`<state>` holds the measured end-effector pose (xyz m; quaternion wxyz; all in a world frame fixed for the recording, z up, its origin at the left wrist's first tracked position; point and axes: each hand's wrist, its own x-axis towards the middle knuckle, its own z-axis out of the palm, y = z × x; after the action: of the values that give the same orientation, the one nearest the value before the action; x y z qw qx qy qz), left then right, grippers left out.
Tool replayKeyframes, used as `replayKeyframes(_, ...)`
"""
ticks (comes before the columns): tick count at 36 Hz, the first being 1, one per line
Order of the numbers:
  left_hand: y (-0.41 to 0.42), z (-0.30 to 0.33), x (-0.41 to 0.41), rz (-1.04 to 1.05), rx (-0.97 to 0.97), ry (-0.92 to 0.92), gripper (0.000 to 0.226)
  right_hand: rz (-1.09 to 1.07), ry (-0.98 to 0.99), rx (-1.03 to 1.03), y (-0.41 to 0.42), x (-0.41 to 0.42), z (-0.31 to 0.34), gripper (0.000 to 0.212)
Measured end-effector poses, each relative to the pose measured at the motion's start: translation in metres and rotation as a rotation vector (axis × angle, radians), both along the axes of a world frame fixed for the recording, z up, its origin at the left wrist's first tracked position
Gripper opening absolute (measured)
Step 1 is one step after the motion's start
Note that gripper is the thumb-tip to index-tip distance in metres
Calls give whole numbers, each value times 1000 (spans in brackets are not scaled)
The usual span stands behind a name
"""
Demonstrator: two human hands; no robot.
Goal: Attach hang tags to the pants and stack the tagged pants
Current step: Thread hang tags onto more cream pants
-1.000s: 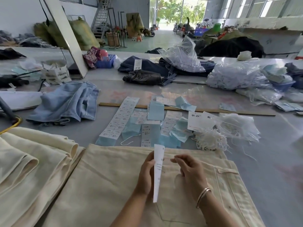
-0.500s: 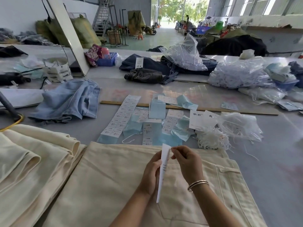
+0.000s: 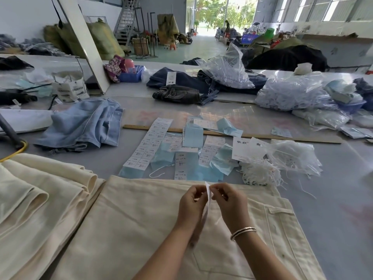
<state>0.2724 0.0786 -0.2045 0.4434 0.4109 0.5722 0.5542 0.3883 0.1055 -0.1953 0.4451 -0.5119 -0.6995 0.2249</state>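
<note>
Fingers of both hands meet on a narrow white hang tag (image 3: 207,196), held edge-on above the cream pants (image 3: 145,219) spread flat on the grey table (image 3: 343,188). The left hand (image 3: 190,203) curls its fingertips in against the tag's left face, and the right hand (image 3: 231,201) pinches the top edge between thumb and forefinger, so both hands are grasping the tag. Below the fingers the strip hangs down between the two wrists, and its lower end is blurred. A silver bracelet (image 3: 243,232) circles the right wrist.

Left of the left hand's fingers lies a stack of folded cream pants (image 3: 40,199), its edge touching the spread pair. Just beyond the fingertips, past the waistband, are sheets of printed size labels (image 3: 148,146) on pale blue backing paper (the print is too small to read). Beyond and right of the right hand's fingers sits a tangle of white strings (image 3: 260,174), beside a clear bag of more strings (image 3: 294,156). Farther out a long wooden ruler (image 3: 282,137) crosses the table, with light blue jeans (image 3: 84,124) heaped off to the left and dark jeans (image 3: 177,93) behind.
</note>
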Motion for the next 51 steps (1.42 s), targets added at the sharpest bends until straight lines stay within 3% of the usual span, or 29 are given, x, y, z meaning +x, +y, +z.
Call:
replayKeyframes(3,2,2,0,19,7,47,4,28,92,-65,-2,-1,2,28)
replayKeyframes(8,8,11,-17,53,-26,113,5,125,212,-296,1,13,4,16)
replayKeyframes(11,12,22,-32,42,45,465,5,99,332,-397,5,28,3,22)
replayKeyframes(15,12,39,-35,-230,130,1001,11,-13,410,-391,15,38,4,17)
replayKeyframes(22,17,61,-13,-299,392,1219,16,21,402,-243,13,41,29,16)
replayKeyframes(24,18,64,-6,-307,378,1142,16,59,337,-229,10,43,36,15)
replayKeyframes(28,22,65,5,-313,282,804,9,107,175,-249,2,48,40,8)
replayKeyframes(32,24,60,17,-369,232,624,3,81,315,-309,-4,56,39,6)
replayKeyframes(35,26,50,25,-384,193,499,2,58,554,-470,-10,74,40,7)
replayKeyframes(37,28,42,30,-368,159,514,7,64,711,-613,-13,94,43,11)
replayKeyframes(39,31,33,36,-372,130,582,12,54,700,-728,-16,115,46,14)
replayKeyframes(46,37,19,87,-458,177,852,20,-212,128,-717,-17,153,40,11)
replayKeyframes(51,40,17,121,-490,290,1032,28,-283,-28,-639,-19,152,27,21)
